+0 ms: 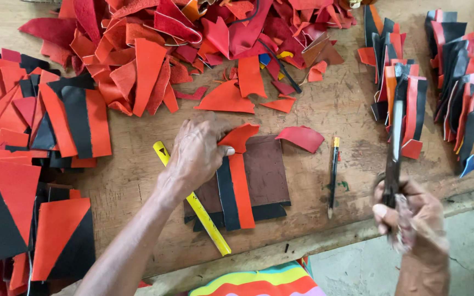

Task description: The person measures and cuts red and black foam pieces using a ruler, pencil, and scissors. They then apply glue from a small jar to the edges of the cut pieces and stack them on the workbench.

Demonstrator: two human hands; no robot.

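My left hand point(196, 151) rests near the middle of the wooden bench, fingers pinching an orange leather scrap point(240, 135). Under the scrap lies a joined orange-and-black strip point(235, 192) on a brown leather square point(267, 172). A yellow ruler point(207, 222) runs diagonally beneath my wrist. My right hand point(410, 216), blurred at the lower right, grips a pair of long dark scissors point(396, 131) pointing away from me. A black pencil with an orange end point(333, 175) lies between the two hands. A red curved scrap point(301, 137) sits just right of the brown square.
A heap of red and orange leather offcuts point(193, 38) covers the back of the bench point(336, 109). Stacks of orange-and-black pieces sit at the left point(28, 164) and right point(456, 82). The bench's front edge runs along the bottom; striped fabric point(259, 282) lies below it.
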